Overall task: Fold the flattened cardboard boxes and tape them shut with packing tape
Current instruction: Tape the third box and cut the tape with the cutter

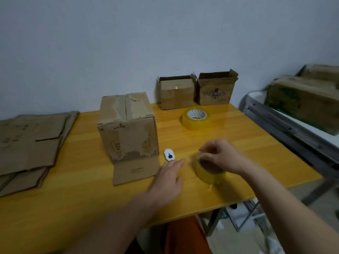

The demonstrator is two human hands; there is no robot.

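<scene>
Right hand (pixel 222 156): fingers curled over the top rim of the near tape roll (pixel 209 171), fingertips pinching at its edge, apparently picking for the loose end; motion blur hides whether any tape is lifted. Left hand (pixel 168 177): fingers straight and together, flat on the table (pixel 247 143), holding nothing, just left of the roll and just below a small white cutter (pixel 169 154). Folded box (pixel 128 127): upright left of the hands, top flaps closed, one bottom flap splayed toward the viewer on the table. Second tape roll (pixel 196 119): farther back, untouched. Two small open boxes (pixel 196 92): against the wall. Flattened boxes (pixel 31 143): stacked at far left, well apart. Step in hand, by judgement: starting the tape for the folded box. Next move calls for freeing the end, then carrying the roll to the box seam.
</scene>
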